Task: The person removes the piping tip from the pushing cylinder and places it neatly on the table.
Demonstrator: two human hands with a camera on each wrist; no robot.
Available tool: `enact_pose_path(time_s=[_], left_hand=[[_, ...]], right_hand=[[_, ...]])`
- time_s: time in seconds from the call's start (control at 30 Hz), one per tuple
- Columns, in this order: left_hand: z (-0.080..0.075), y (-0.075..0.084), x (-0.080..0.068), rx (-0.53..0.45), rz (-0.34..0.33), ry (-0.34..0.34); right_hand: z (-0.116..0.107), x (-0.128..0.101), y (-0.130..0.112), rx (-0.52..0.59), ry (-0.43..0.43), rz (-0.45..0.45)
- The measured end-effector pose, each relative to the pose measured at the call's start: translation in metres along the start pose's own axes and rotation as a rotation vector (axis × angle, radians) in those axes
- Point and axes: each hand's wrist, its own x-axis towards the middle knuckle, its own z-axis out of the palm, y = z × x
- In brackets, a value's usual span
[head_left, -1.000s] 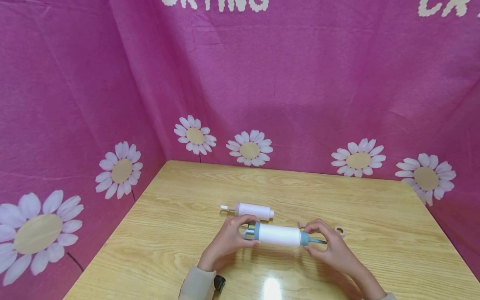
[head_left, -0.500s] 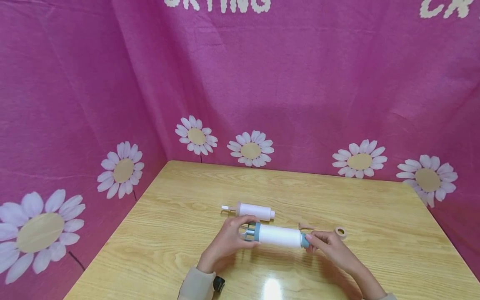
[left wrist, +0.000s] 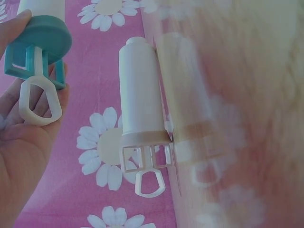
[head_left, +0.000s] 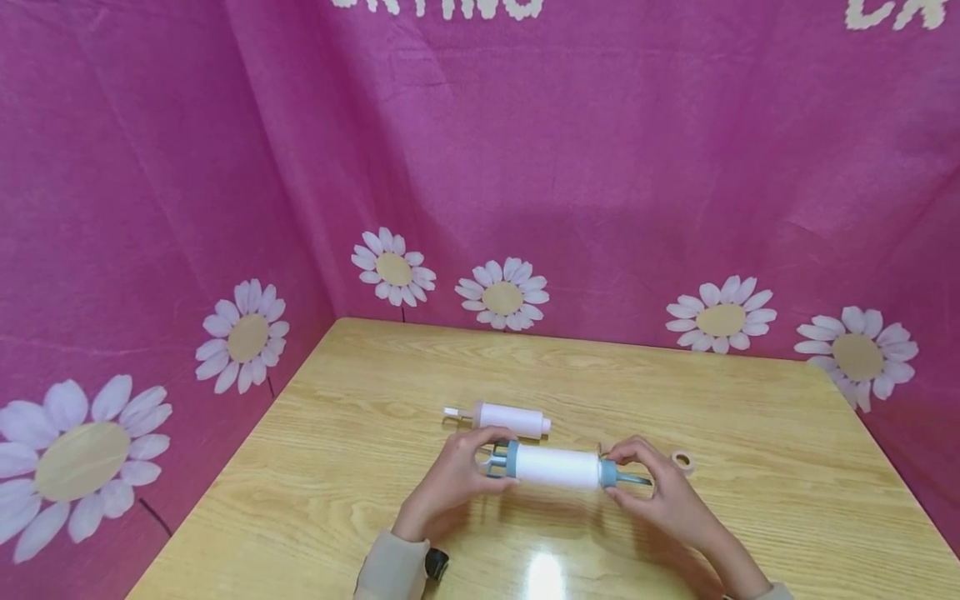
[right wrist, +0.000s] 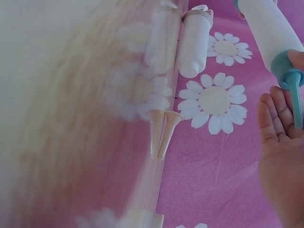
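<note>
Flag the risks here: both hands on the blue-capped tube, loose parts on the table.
1. The right hand pinches the thin teal nozzle of the blue-capped tube; a twist off-axis could bend it or break the grip.
2. The loose cone tip and small ring lie close to that hand and could get knocked away.
3. The white tube lies on its side and may roll.

1. Left arm has a beige sleeve (head_left: 392, 569), looks like soft knit, and it ends right at the wrist.
2. Just next to that cuff there's a small black gadget (head_left: 438, 564) with a round lens-like face (strapped to the wrist, I think).
3. Right arm only shows a sliver of the same beige sleeve (head_left: 772, 592), far to the right of the gadget.
4. Both hands are bare.
</note>
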Motion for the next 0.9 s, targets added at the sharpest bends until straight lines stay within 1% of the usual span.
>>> enact_pose_path(time_s=[0.2,0.3,0.37,0.5,0.6,0.67,0.77,0.9], left_hand=[[-0.002,-0.001,-0.001,-0.005,0.024,0.010],[-0.004,-0.003,-0.002,0.004,0.042,0.021],[-0.007,-0.007,-0.004,0.017,0.038,0.018],[-0.013,-0.016,-0.007,0.044,-0.006,-0.019],[-0.017,-0.023,-0.009,0.072,-0.050,-0.055],[-0.021,-0.027,-0.010,0.086,-0.065,-0.075],[-0.024,-0.031,-0.011,0.104,-0.076,-0.095],[-0.026,-0.035,-0.011,0.130,-0.057,-0.111]], right_hand=[[-0.007,0.007,-0.024,-0.015,0.014,0.014],[-0.009,0.008,-0.029,-0.003,0.039,0.025],[-0.009,0.007,-0.029,0.008,0.053,0.029],[-0.009,0.004,-0.024,0.029,0.064,0.051],[-0.010,0.002,-0.023,0.031,0.056,0.055],[-0.010,0.002,-0.023,0.030,0.048,0.056],[-0.011,0.002,-0.025,0.023,0.044,0.047],[-0.012,0.002,-0.026,0.015,0.035,0.036]])
